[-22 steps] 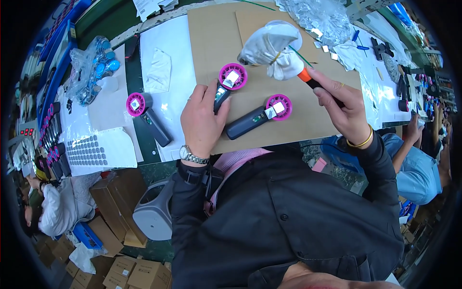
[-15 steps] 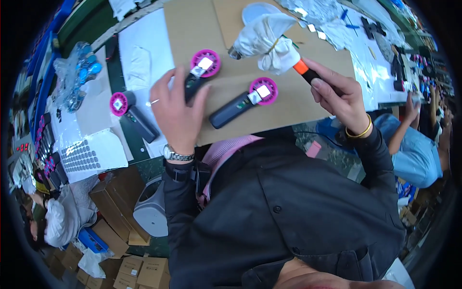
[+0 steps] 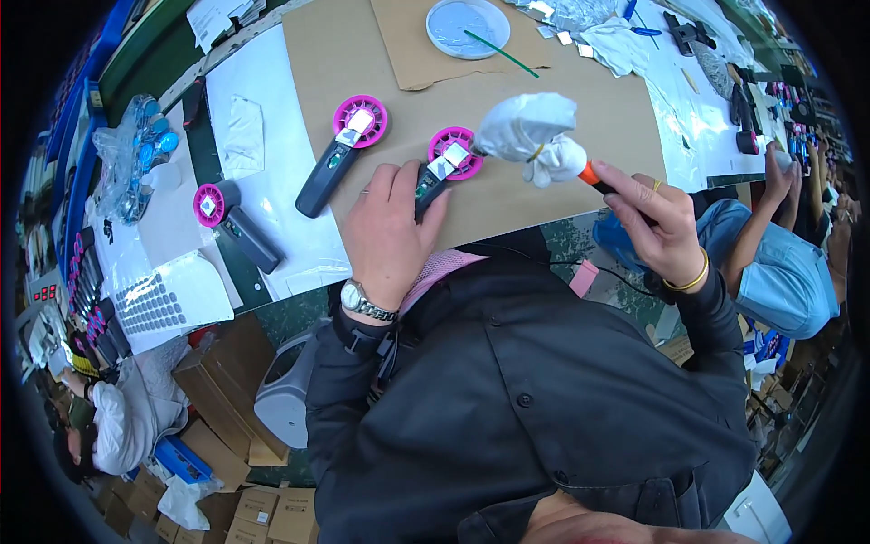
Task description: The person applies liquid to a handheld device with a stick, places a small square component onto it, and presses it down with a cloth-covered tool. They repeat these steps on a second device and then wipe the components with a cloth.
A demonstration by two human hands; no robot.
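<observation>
My left hand (image 3: pixel 391 227) grips the handle of a handheld fan (image 3: pixel 456 156) with a pink ring head and dark grey body, which lies on brown cardboard. My palm and fingers cover the lower part of its handle. Raised over the cardboard, my right hand (image 3: pixel 660 223) holds a tool (image 3: pixel 536 136) by its orange and black handle. White cloth, tied with a yellow band, wraps the tool's head, whose tip is beside the fan's pink ring. A second pink-headed fan (image 3: pixel 342 156) lies just left of the held one.
A third fan (image 3: pixel 237 227) rests farther left on the table. At the back sits a round pale dish (image 3: pixel 468 32) with a green stick (image 3: pixel 503 53) across its rim. Bagged blue-capped parts (image 3: pixel 140 159) and a sheet of grey round stickers (image 3: pixel 172 290) lie left. Another person (image 3: pixel 784 263) works at right.
My left hand has moved from the left fan to the right one and closed on its handle. The cloth-wrapped tool has come down nearer that fan's head.
</observation>
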